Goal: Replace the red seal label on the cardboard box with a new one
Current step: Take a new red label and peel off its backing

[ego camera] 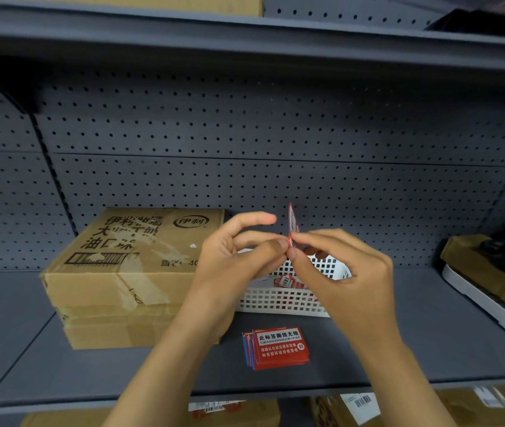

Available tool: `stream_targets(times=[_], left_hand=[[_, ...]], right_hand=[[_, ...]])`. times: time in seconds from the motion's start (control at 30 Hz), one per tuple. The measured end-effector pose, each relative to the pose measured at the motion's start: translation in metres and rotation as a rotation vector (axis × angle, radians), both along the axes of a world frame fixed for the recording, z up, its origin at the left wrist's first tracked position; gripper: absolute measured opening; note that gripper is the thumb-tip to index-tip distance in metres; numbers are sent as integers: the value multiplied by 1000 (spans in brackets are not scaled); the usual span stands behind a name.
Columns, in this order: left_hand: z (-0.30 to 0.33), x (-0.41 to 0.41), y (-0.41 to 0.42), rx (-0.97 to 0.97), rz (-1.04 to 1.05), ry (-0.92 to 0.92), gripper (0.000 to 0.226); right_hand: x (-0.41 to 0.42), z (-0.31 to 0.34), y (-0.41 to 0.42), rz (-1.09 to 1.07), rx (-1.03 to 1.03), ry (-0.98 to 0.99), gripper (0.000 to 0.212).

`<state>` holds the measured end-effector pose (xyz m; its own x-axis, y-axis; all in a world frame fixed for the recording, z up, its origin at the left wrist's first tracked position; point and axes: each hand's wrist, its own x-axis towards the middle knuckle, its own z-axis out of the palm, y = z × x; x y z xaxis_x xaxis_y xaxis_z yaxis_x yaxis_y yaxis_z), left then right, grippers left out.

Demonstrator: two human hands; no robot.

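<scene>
A cardboard box with black print and worn tape sits on the grey shelf at left. My left hand and my right hand meet above the shelf, both pinching the bottom corner of one red seal label, which stands upright on edge. A stack of red seal labels with white text lies on the shelf below my hands. No red label shows on the visible faces of the box.
A white perforated basket behind my hands holds more red labels. A grey pegboard backs the shelf. At right lies a cardboard and white tray with a black object. More boxes sit on the shelf below.
</scene>
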<state>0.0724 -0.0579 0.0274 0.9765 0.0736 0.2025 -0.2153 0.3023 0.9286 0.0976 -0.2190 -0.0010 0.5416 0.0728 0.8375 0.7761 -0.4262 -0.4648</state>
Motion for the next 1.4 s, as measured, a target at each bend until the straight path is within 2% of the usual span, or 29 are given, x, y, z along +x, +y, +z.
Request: stream_targets(times=[0.43, 0.57, 0.67, 0.73, 0.87, 0.97, 1.1, 1.23, 1.4], left_hand=[[5, -3, 1, 168, 53, -95, 41], [1, -4, -1, 363, 151, -237, 47], [-2, -6, -7, 527, 220, -349, 44], [-2, -7, -9, 583, 244, -364, 42], [-4, -5, -9, 704, 277, -378, 46], [-2, -10, -12, 801, 299, -404, 45], [0, -14, -13, 717, 255, -375, 37], [-7, -8, -9, 594, 205, -352, 39], [-10, -7, -3, 591, 163, -309, 42]], right_hand=[[4, 0, -11, 121, -27, 49, 18], [5, 3, -14, 154, -15, 112, 12], [6, 4, -18, 184, 7, 181, 21], [7, 6, -21, 200, 2, 199, 24], [6, 9, -22, 162, -75, 118, 14], [3, 10, -19, 167, -36, 156, 11], [4, 6, -19, 130, -24, 164, 14], [3, 6, -17, 29, -116, 28, 12], [2, 2, -14, 16, -166, -67, 10]])
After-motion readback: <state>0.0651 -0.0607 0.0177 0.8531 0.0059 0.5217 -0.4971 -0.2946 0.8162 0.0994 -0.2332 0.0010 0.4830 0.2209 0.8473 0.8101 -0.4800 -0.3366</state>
